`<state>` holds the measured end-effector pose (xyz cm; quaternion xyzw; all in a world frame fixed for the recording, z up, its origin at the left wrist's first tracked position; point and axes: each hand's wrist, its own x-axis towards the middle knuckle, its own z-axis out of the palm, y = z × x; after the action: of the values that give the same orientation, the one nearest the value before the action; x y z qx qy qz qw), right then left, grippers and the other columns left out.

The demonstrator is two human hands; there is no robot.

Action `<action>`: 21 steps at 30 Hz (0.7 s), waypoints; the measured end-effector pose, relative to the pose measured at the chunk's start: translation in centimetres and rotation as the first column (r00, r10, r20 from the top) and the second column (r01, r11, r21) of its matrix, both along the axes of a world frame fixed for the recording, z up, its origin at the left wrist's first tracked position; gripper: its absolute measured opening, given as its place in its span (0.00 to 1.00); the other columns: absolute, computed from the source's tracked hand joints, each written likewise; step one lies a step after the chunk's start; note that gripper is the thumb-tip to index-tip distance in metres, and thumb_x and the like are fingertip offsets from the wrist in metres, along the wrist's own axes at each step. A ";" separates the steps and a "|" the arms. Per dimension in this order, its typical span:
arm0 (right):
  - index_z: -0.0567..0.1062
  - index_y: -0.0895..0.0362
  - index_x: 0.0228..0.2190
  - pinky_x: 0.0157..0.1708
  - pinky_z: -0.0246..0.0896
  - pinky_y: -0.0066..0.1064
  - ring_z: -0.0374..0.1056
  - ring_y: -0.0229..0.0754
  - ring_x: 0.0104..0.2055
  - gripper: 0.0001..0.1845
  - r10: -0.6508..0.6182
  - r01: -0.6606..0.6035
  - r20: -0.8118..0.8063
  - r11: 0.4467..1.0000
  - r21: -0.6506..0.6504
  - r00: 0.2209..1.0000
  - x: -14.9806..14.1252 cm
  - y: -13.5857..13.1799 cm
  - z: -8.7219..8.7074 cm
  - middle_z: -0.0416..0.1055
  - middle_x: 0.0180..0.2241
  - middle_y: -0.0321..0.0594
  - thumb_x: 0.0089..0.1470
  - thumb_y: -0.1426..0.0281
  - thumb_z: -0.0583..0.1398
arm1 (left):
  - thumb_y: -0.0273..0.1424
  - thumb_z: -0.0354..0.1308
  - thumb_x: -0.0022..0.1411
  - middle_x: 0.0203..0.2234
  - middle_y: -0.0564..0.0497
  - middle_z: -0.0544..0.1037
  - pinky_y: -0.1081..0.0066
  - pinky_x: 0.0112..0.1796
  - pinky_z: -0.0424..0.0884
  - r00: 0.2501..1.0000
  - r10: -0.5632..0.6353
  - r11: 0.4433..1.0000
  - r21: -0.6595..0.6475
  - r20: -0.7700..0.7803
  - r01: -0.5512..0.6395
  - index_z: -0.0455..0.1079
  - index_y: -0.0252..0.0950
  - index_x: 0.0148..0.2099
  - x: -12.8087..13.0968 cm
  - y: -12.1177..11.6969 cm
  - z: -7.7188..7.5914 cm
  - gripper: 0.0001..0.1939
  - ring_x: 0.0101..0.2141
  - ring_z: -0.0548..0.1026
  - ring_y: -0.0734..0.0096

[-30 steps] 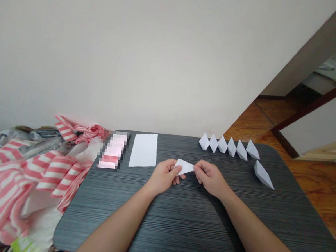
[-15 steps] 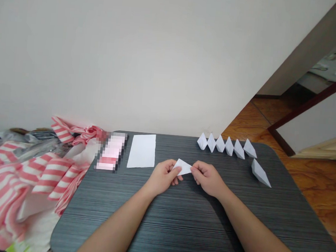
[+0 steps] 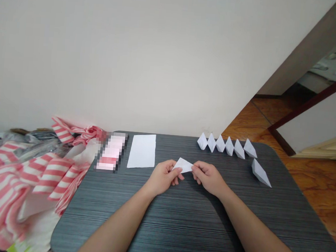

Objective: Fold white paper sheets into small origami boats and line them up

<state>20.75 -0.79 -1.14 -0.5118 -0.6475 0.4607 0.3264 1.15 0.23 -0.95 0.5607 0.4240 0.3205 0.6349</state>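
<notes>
Both my hands hold a small folded piece of white paper (image 3: 183,165) just above the dark striped table (image 3: 177,221), near its middle. My left hand (image 3: 162,177) pinches its left end with fingers closed. The right end is pinched by my right hand (image 3: 207,177). A flat white sheet (image 3: 142,151) lies on the table to the left, beyond my left hand. Several finished folded paper boats (image 3: 228,145) stand in a row at the table's far right, with one more boat (image 3: 260,173) set apart nearer to me.
Red-and-white striped plastic bags (image 3: 18,183) are heaped beside the table's left edge. A blurred pink object (image 3: 112,151) lies next to the flat sheet. A white wall runs behind the table; wooden floor (image 3: 322,182) and a doorway are to the right.
The view shifted slightly to the right between the earliest frame and now. My hands stay together on the folded paper, with only small finger movement.
</notes>
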 end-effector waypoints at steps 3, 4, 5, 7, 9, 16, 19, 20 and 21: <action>0.65 0.56 0.21 0.20 0.54 0.25 0.57 0.33 0.16 0.16 -0.039 0.039 -0.006 0.999 0.010 0.999 0.1 0.0 0.1 0.61 0.15 0.30 0.57 0.63 0.52 | 0.40 0.52 0.59 0.21 0.51 0.75 0.77 0.20 0.64 0.999 0.014 1.000 0.017 0.036 -0.015 0.66 0.31 0.41 0.0 0.1 0.2 0.16 0.18 0.69 0.78; 0.65 0.56 0.22 0.20 0.54 0.25 0.57 0.33 0.16 0.16 -0.055 0.055 -0.010 0.998 0.013 0.998 0.2 0.0 0.1 0.61 0.15 0.30 0.57 0.63 0.52 | 0.40 0.52 0.59 0.19 0.52 0.73 0.77 0.20 0.64 0.999 0.026 0.999 0.019 0.047 -0.027 0.65 0.31 0.43 0.1 0.1 0.2 0.17 0.17 0.68 0.78; 0.65 0.56 0.22 0.20 0.54 0.25 0.57 0.33 0.16 0.16 -0.068 0.069 -0.012 0.998 0.017 0.998 0.3 0.0 0.1 0.61 0.15 0.30 0.58 0.63 0.52 | 0.40 0.52 0.59 0.17 0.54 0.72 0.77 0.20 0.64 0.998 0.043 0.999 0.016 0.056 -0.044 0.65 0.31 0.44 0.1 0.2 0.1 0.17 0.17 0.68 0.77; 0.65 0.56 0.22 0.19 0.53 0.25 0.57 0.33 0.16 0.16 -0.093 0.093 -0.016 0.995 0.023 0.996 0.4 0.0 0.0 0.61 0.15 0.30 0.58 0.63 0.51 | 0.40 0.52 0.59 0.16 0.55 0.71 0.77 0.19 0.63 0.994 0.082 0.997 0.007 0.067 -0.083 0.63 0.31 0.45 0.1 0.2 0.0 0.18 0.16 0.68 0.77; 0.65 0.56 0.22 0.19 0.53 0.25 0.57 0.33 0.16 0.16 -0.112 0.112 -0.024 0.993 0.022 0.993 0.5 0.1 0.0 0.61 0.15 0.30 0.58 0.62 0.52 | 0.40 0.52 0.59 0.16 0.55 0.70 0.77 0.19 0.64 0.992 0.109 0.994 0.016 0.059 -0.110 0.64 0.31 0.44 0.2 0.3 -0.3 0.17 0.16 0.67 0.77; 0.66 0.56 0.22 0.18 0.52 0.25 0.57 0.33 0.16 0.16 -0.134 0.135 -0.053 0.991 0.014 0.990 0.7 0.2 0.0 0.62 0.16 0.31 0.57 0.62 0.52 | 0.38 0.52 0.59 0.27 0.48 0.76 0.77 0.20 0.66 0.996 0.079 0.997 0.011 0.050 -0.080 0.67 0.31 0.44 0.4 0.4 -0.3 0.16 0.19 0.70 0.77; 0.66 0.57 0.22 0.19 0.52 0.25 0.57 0.32 0.16 0.17 -0.113 0.114 -0.052 0.993 0.013 0.992 0.7 0.3 0.1 0.63 0.16 0.31 0.58 0.62 0.52 | 0.38 0.52 0.59 0.27 0.47 0.76 0.77 0.19 0.65 0.995 0.073 0.997 0.008 0.061 -0.074 0.66 0.31 0.47 0.5 0.3 -0.2 0.17 0.19 0.70 0.77; 0.66 0.57 0.22 0.19 0.52 0.25 0.57 0.32 0.16 0.17 -0.112 0.112 -0.049 0.994 0.011 0.993 0.7 0.3 0.1 0.63 0.16 0.31 0.58 0.62 0.52 | 0.37 0.52 0.59 0.27 0.47 0.76 0.77 0.19 0.65 0.996 0.070 0.997 0.006 0.063 -0.070 0.65 0.31 0.47 0.4 0.3 -0.2 0.17 0.18 0.70 0.78; 0.66 0.57 0.22 0.19 0.52 0.25 0.57 0.32 0.16 0.17 -0.113 0.113 -0.046 0.993 0.011 0.993 0.6 0.3 0.1 0.63 0.16 0.31 0.58 0.62 0.52 | 0.37 0.53 0.59 0.27 0.47 0.76 0.77 0.19 0.64 0.996 0.064 0.998 0.003 0.065 -0.065 0.65 0.32 0.47 0.4 0.3 -0.2 0.17 0.18 0.70 0.78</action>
<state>21.38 -0.51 -1.05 -0.5350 -0.6130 0.4485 0.3699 1.55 0.56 -1.13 0.5376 0.4203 0.3598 0.6363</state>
